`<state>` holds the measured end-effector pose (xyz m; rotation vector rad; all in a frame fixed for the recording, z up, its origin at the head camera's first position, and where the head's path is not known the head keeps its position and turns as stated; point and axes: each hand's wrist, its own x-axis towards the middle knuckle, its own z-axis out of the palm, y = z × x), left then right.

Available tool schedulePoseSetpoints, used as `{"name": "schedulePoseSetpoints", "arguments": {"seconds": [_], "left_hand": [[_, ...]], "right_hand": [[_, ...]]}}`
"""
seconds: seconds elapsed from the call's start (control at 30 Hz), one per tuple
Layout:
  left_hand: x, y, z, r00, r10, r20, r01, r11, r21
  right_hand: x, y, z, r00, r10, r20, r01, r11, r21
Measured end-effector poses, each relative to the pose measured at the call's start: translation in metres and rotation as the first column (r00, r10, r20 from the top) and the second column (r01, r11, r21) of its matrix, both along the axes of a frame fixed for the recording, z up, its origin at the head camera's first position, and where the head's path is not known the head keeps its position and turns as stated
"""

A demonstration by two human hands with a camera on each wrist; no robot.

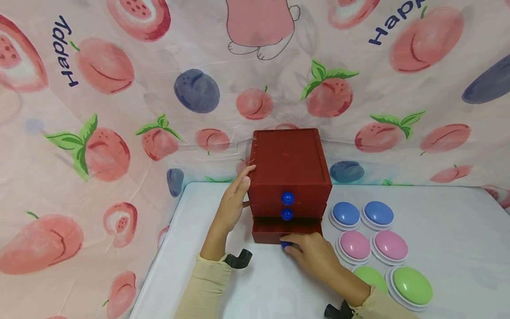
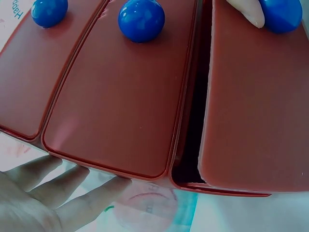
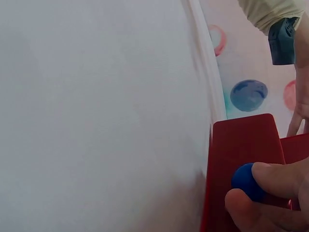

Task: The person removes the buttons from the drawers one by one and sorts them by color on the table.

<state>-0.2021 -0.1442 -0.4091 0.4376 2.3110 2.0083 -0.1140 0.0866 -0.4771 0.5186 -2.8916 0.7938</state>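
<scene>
A red-brown box of drawers (image 1: pixel 288 159) stands on the white table with its lowest drawer (image 1: pixel 266 237) pulled partway out. Blue round knobs mark the top drawer (image 1: pixel 287 198) and the middle drawer (image 2: pixel 111 106), both closed. My right hand (image 1: pixel 316 257) pinches the lowest drawer's blue knob (image 3: pixel 247 181) between thumb and fingers. Against the left side of the box my left hand (image 1: pixel 232 206) rests with its fingers extended. In the left wrist view, straight fingers (image 2: pixel 91 200) lie along the side of the box. Little of the open drawer's inside can be seen.
To the right of the box stand paired round buttons: blue ones (image 1: pixel 378 212), pink ones (image 1: pixel 391 245) and green ones (image 1: pixel 412 285), the nearest beside my right forearm. A fruit-printed cloth (image 1: pixel 255 79) hangs behind the white table (image 1: pixel 271 283) and along its left.
</scene>
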Motion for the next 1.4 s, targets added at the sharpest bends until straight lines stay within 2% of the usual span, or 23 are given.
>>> {"name": "schedulePoseSetpoints", "arguments": {"seconds": [0.23, 0.5, 0.83, 1.03, 1.1, 1.2, 1.27, 1.33, 1.4], "left_hand": [[0.0, 0.0, 0.001, 1.0, -0.002, -0.001, 0.002, 1.0, 0.006], [0.001, 0.0, 0.001, 1.0, 0.004, -0.003, -0.004, 1.0, 0.001], [0.0, 0.001, 0.0, 1.0, 0.009, -0.005, -0.009, 1.0, 0.011], [0.002, 0.002, 0.0, 1.0, 0.02, -0.008, -0.02, 1.0, 0.014], [0.003, 0.003, 0.0, 0.998, 0.049, -0.042, -0.051, 0.998, -0.035], [0.005, 0.003, -0.001, 0.984, 0.108, -0.145, -0.131, 0.978, -0.164], [0.009, 0.002, -0.002, 0.968, 0.139, -0.208, -0.192, 0.946, -0.26], [0.014, -0.002, -0.002, 0.962, 0.147, -0.231, -0.22, 0.918, -0.33], [0.022, -0.009, -0.003, 0.966, 0.136, -0.218, -0.216, 0.89, -0.402]], "right_hand": [[-0.004, -0.001, 0.0, 0.999, -0.016, -0.03, 0.015, 1.0, -0.016], [-0.017, -0.005, 0.001, 0.997, -0.063, -0.032, 0.062, 0.997, -0.037], [-0.032, -0.007, 0.006, 0.996, -0.079, 0.039, 0.08, 0.996, -0.032], [-0.03, -0.006, 0.01, 0.994, -0.054, 0.094, 0.055, 0.998, -0.008], [-0.027, -0.005, 0.012, 0.995, -0.037, 0.091, 0.037, 0.999, 0.001], [-0.019, 0.002, 0.017, 0.997, -0.02, 0.076, 0.018, 1.0, 0.018], [-0.011, 0.011, 0.022, 0.998, -0.013, 0.063, 0.011, 0.999, 0.039], [-0.001, 0.022, 0.03, 0.998, -0.018, 0.06, 0.014, 0.998, 0.062], [0.009, 0.035, 0.041, 0.997, -0.035, 0.063, 0.03, 0.997, 0.077]]}}
